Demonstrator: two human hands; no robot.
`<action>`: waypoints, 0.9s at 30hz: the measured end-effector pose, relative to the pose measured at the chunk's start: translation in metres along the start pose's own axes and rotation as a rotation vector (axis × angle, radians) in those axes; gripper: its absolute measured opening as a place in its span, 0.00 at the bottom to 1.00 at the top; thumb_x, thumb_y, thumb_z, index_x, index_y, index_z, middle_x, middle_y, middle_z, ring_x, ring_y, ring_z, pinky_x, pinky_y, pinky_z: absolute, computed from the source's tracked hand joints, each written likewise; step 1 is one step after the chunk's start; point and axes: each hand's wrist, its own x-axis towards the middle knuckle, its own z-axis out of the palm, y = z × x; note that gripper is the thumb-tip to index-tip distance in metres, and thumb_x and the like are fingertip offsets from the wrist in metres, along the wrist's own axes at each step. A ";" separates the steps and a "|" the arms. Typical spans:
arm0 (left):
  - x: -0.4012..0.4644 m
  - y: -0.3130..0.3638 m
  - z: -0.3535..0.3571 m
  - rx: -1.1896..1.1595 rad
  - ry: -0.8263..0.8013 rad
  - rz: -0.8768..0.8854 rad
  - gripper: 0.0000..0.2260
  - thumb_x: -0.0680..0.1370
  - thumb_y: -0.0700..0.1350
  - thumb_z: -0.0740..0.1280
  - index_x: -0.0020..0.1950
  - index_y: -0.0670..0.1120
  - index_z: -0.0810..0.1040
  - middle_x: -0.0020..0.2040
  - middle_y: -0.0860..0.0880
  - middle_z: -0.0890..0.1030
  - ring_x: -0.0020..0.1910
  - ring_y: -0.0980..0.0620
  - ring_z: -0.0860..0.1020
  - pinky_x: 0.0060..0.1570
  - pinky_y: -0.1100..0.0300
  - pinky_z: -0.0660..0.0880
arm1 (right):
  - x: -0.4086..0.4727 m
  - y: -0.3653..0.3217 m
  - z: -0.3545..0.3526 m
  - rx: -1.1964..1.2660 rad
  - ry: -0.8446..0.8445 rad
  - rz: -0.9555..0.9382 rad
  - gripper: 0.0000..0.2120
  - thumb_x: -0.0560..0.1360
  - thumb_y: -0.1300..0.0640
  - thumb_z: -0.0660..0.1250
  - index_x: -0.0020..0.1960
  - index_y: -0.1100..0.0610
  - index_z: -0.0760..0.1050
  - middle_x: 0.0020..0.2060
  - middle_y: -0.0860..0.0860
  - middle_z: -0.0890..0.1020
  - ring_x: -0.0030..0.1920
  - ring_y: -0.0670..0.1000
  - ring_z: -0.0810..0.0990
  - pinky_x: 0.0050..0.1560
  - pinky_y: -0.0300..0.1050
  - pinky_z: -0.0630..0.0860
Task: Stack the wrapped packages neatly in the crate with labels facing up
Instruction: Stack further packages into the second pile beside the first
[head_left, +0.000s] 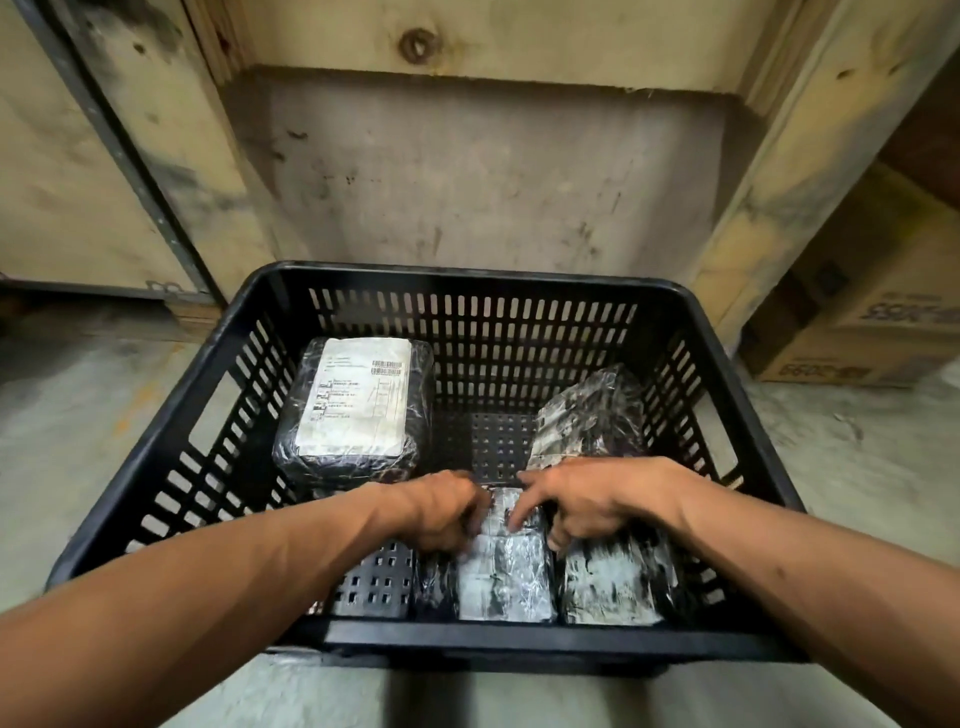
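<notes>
A black slotted plastic crate (467, 280) stands on the floor in front of me. Inside, at the back left, a wrapped package (358, 405) lies with its white label up. A second wrapped package (592, 410) leans against the right wall, tilted. At the front lie two more, label up: a middle package (506, 577) and a right package (613, 582). Both my hands are on the far end of the middle package. My left hand (441, 512) curls its fingers on its left edge. My right hand (587, 499) presses fingertips on its top, thumb between the two front packages.
A wooden crate wall (467, 156) rises just behind the plastic crate. A cardboard box (872, 322) sits on the floor to the right. Bare concrete floor (72, 415) lies to the left and right. The crate's front-left floor (374, 582) shows bare.
</notes>
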 end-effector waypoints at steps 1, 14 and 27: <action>0.000 -0.002 0.001 -0.005 -0.007 -0.002 0.08 0.76 0.36 0.71 0.45 0.48 0.77 0.56 0.46 0.78 0.57 0.46 0.79 0.61 0.50 0.76 | 0.002 -0.001 0.001 0.013 -0.018 0.009 0.30 0.78 0.65 0.70 0.73 0.39 0.74 0.84 0.48 0.54 0.63 0.53 0.83 0.59 0.51 0.83; -0.027 -0.009 -0.002 -0.346 0.168 0.157 0.05 0.74 0.36 0.75 0.40 0.45 0.85 0.58 0.46 0.72 0.49 0.48 0.79 0.40 0.55 0.83 | -0.013 0.004 0.003 0.231 0.231 -0.168 0.14 0.72 0.59 0.79 0.39 0.43 0.78 0.58 0.45 0.71 0.63 0.53 0.74 0.69 0.57 0.75; -0.080 0.017 -0.064 -0.715 0.618 0.156 0.29 0.61 0.41 0.86 0.56 0.54 0.78 0.55 0.53 0.82 0.49 0.59 0.83 0.43 0.72 0.77 | -0.081 0.012 -0.013 0.571 0.719 -0.409 0.22 0.71 0.60 0.81 0.59 0.41 0.82 0.62 0.38 0.80 0.64 0.47 0.80 0.63 0.38 0.77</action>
